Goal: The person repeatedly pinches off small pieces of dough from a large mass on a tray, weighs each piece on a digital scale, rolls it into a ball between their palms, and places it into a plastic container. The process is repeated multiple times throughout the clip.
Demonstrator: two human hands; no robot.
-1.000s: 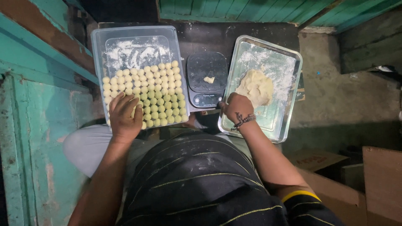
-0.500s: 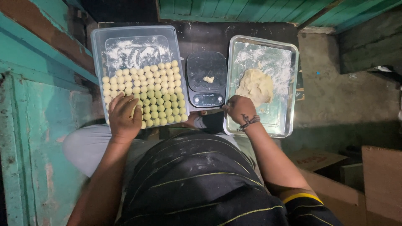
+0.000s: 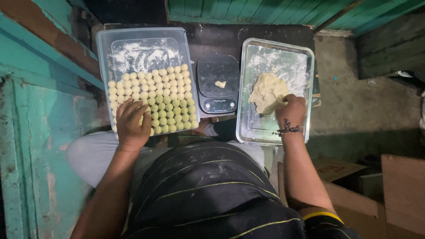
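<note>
A clear plastic tub (image 3: 104, 53) dusted with flour holds several rows of small pale dough balls (image 3: 166, 95). My left hand (image 3: 132, 124) rests on the near left corner of those rows, fingers spread and curled over the balls. A black kitchen scale (image 3: 218, 84) sits in the middle with one small bit of dough (image 3: 220, 84) on its platform. To the right, a floured metal tray (image 3: 292, 53) carries a large lump of dough (image 3: 265, 90). My right hand (image 3: 291, 110) presses against the lump's right side, fingers pinching into it.
A turquoise painted wall (image 3: 40, 132) runs along the left. Green boards (image 3: 248, 11) close the far side. Brown cardboard boxes (image 3: 380, 190) stand at the lower right beside a bare concrete floor (image 3: 354, 97). My lap in a dark striped shirt (image 3: 208, 194) fills the near foreground.
My right hand has moved from the tray's near left corner up and right onto the dough lump. My left hand stays on the dough balls.
</note>
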